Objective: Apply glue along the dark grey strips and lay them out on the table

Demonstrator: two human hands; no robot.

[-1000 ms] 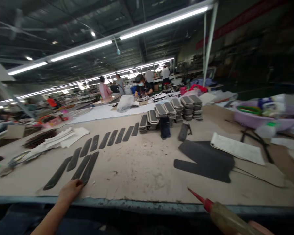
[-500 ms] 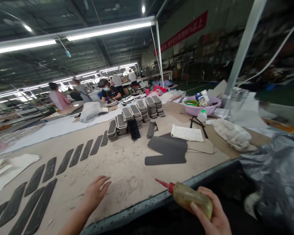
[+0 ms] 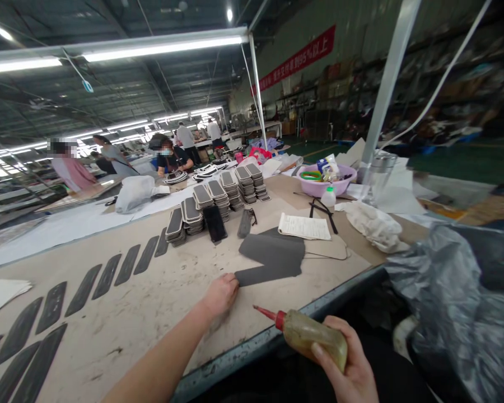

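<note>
My left hand [image 3: 222,295] has reached across the table, its fingers closed at the near left end of a dark grey strip [image 3: 266,273]. This strip lies against larger dark grey sheet pieces [image 3: 273,248]. In my right hand [image 3: 348,358] is a squeeze bottle [image 3: 313,337] of yellowish, stained plastic. Its red pointed nozzle [image 3: 269,314] points left, over the table's front edge. To the left, several dark elongated pieces [image 3: 82,291] with a shiny look are laid out in rows.
Stacks of pale-edged grey pieces [image 3: 216,196] stand behind a black phone [image 3: 214,224]. A notepad [image 3: 304,226], black scissors [image 3: 324,214], a purple basin [image 3: 325,186] and a white cloth [image 3: 372,224] lie to the right. A co-worker [image 3: 174,157] sits at the far end. Grey plastic sheeting [image 3: 445,291] hangs at right.
My left hand has moved right and forward to the strip's end, and its fingers have closed there. The bottle stays in my right hand. The view has swung slightly right.
</note>
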